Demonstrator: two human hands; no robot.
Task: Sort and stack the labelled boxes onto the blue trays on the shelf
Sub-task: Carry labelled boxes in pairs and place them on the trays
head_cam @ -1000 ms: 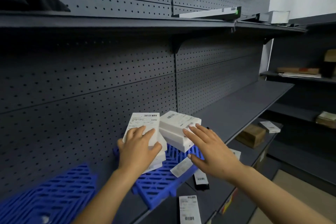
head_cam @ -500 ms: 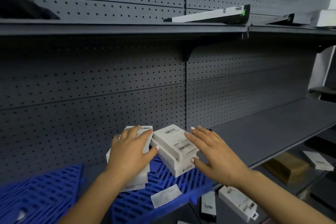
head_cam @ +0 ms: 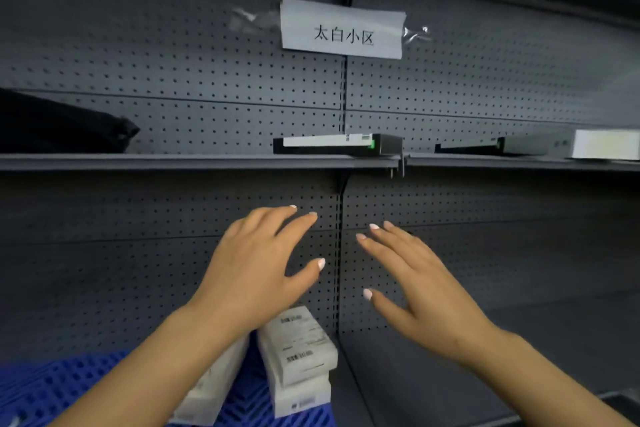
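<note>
Two stacks of white labelled boxes stand on the blue tray (head_cam: 52, 392) at the bottom of the view. The right stack (head_cam: 298, 354) shows its barcode labels; the left stack (head_cam: 214, 388) is mostly hidden behind my left forearm. My left hand (head_cam: 256, 270) hovers above the boxes with its fingers straight and spread, holding nothing. My right hand (head_cam: 422, 284) is raised beside it, also flat and empty, in front of the pegboard wall. Neither hand touches a box.
The grey shelf surface (head_cam: 485, 357) stretches to the right of the tray. On the upper shelf (head_cam: 207, 161) lie a flat dark box with a white label (head_cam: 339, 144), a second flat box (head_cam: 485, 146), a white box (head_cam: 606, 144) and a black bag (head_cam: 62, 125). A paper sign (head_cam: 343, 29) hangs on the pegboard.
Both hands have let go of the box stacks and lifted above them. The camera has tilted upward, bringing the upper shelf and the paper sign into view.
</note>
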